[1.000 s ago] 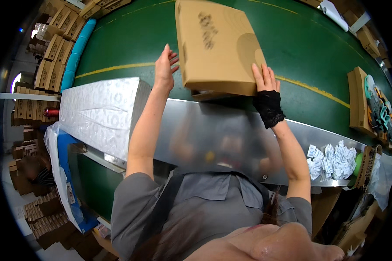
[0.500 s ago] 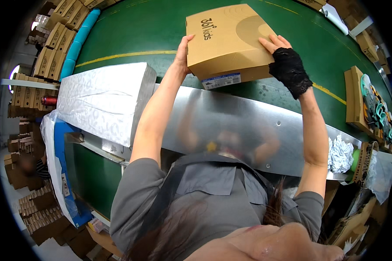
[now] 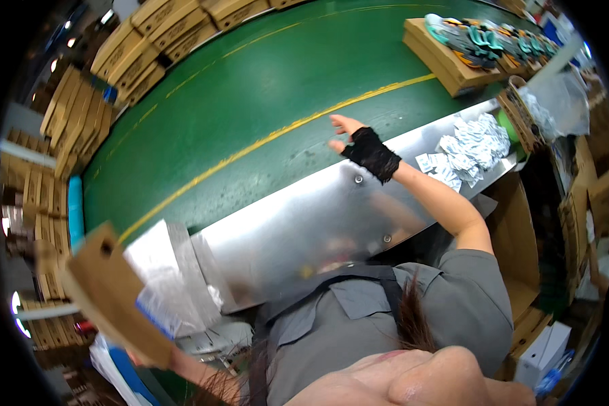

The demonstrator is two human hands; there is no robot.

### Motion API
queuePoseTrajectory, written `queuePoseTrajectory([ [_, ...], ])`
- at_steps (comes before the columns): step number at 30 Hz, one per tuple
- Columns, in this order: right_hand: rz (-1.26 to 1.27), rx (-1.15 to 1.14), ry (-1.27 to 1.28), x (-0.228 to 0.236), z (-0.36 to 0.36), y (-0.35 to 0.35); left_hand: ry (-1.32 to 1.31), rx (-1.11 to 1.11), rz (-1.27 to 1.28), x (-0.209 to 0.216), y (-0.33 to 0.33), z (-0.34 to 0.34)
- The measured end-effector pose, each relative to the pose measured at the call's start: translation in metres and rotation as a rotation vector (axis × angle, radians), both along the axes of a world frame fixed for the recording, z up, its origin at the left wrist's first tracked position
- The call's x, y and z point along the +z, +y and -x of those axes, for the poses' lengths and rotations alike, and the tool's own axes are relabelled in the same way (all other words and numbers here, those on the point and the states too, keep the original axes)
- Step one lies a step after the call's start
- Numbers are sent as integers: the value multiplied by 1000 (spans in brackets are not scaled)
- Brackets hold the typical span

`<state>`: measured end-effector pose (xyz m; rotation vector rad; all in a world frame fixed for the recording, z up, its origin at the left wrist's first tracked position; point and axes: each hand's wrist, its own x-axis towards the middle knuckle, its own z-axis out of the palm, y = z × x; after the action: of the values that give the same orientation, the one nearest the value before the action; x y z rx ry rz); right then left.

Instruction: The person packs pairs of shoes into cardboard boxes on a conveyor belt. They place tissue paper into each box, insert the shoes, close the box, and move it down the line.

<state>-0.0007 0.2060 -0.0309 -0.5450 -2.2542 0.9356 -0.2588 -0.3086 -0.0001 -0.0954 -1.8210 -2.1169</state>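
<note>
A brown cardboard shoe box (image 3: 118,298) is tilted on edge at the lower left, slightly blurred. My left hand (image 3: 141,358) grips its near end, with most of the fingers hidden behind the cardboard. My right hand (image 3: 360,143), in a black lace fingerless glove, hovers over the metal ledge (image 3: 284,216) beside the green belt. It is empty, fingers apart. A heap of small white packets (image 3: 477,145) lies on the ledge to its right. Beside the shoe box sits a stack wrapped in white sheeting (image 3: 172,271).
Several sneakers (image 3: 467,44) rest on a cardboard box (image 3: 440,61) at the far right of the green belt (image 3: 264,88). Stacked shoe boxes (image 3: 162,27) line the far left. A clear plastic bag (image 3: 558,101) hangs near the packets. An open carton (image 3: 514,237) stands below the ledge.
The shoe box, held in both hands over the belt before, has swung to the lower left in my left hand. My right hand has let go of it. The view has turned.
</note>
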Motion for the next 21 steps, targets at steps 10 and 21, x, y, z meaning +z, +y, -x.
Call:
queuePoseTrajectory([
  [10,76,-1275,79,-86,-181,311,-82,122,52,-57,-99,-11],
  [21,1011,-967,734,-75,-193,341,-42,-20,167,-79,-86,47],
])
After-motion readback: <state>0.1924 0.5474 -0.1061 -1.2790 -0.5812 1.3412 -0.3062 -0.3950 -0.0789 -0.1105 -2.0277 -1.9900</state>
